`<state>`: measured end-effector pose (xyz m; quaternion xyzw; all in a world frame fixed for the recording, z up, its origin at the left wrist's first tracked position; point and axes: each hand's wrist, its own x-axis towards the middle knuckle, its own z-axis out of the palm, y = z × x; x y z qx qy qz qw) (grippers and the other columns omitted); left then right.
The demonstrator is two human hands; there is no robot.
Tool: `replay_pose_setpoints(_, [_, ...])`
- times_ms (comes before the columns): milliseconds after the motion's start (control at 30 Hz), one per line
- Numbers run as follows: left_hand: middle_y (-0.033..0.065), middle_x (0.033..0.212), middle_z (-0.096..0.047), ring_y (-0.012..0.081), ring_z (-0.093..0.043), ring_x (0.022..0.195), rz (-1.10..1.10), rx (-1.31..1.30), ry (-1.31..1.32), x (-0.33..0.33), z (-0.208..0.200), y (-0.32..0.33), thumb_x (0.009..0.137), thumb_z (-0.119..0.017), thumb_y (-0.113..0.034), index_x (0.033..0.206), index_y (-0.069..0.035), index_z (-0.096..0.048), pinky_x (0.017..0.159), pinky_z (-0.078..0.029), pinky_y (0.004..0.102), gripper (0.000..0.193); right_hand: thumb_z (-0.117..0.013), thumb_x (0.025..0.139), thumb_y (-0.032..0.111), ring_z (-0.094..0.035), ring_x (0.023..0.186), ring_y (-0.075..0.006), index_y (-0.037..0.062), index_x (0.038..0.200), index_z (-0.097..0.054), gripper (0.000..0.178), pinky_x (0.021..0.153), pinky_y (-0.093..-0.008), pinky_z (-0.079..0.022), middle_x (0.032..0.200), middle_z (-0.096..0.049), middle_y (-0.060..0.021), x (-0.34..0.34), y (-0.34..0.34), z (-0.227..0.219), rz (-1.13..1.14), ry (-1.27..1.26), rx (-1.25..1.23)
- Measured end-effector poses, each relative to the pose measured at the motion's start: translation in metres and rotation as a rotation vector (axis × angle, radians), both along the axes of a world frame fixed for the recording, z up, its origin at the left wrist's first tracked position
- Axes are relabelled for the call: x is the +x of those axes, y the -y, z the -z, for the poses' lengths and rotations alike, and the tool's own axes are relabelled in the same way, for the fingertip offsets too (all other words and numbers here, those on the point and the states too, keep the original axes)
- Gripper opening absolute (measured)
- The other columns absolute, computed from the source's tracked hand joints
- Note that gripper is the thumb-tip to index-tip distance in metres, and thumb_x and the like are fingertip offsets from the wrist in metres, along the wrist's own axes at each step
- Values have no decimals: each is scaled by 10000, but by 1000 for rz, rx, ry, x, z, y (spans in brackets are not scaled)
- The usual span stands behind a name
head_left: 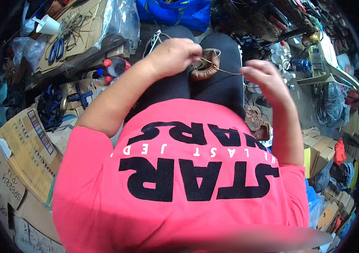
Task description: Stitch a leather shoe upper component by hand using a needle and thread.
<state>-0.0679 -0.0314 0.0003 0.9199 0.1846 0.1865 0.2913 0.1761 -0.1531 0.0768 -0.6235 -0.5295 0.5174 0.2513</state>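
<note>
Position: on the dark trousers (228, 44), over the gap between the legs, brown leather piece (207, 75), pouch-like, perhaps a shoe upper, opening upward, puckered at the rim

Strung from the rim out to the right: tan lace (231, 73), slightly sagging

Grip, left hand (175, 57): fingertips drawn together at the rim, by the look of it on a strand of tan lace

Grip, right hand (265, 76): blurred, fingers nearly closed, apparently pinching the far run of lace, well apart from the leather

Risks, as judged:
(a) Could tip or slide into the gap under a sideways tug; likely cause, little visible support besides the left fingertips
(b) Could bunch unevenly, or tear at the rim; likely cause, too sharp a pull from one side
(c) Could lose the strand altogether; likely cause, thin cord in a small pinch, right side especially
(d) Could snag or snap; likely cause, a kink or twist caught at the rim

Advisable: slow, even tension, with leather steadied against the trousers
</note>
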Motion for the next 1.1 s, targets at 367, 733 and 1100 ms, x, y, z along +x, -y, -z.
replay_pose_setpoints(367, [98, 938, -645, 218, -607, 870, -307, -955, 619, -15, 0, -22, 952, -488, -313, 937, -30, -636, 807, -467, 331, 320, -665, 824, 235, -507, 645, -157, 13, 883, -589, 241, 613, -270, -420, 717, -541, -83, -19, 0, 84, 174, 513, 531])
replay_pose_setpoints(733, [-20, 526, -278, 137, -285, 456, -111, -1698, 672, 12, 2, -17, 984, -387, -357, 601, -143, -330, 672, -425, 343, 442, -386, 981, 369, -292, 471, -128, 131, 581, -334, 468, 644, -337, -371, 511, -282, 20, -29, -3, 78, 538, -1314, 76])
replay_pose_setpoints(1100, [56, 911, -655, 129, -607, 867, -314, -674, 42, -84, -26, -61, 855, -597, -225, 1083, -60, -647, 792, -489, 284, 286, -522, 931, 185, -358, 599, -40, 91, 1180, -600, 278, 530, -199, -291, 757, -489, 49, 41, 48, 71, 481, -100, -74])
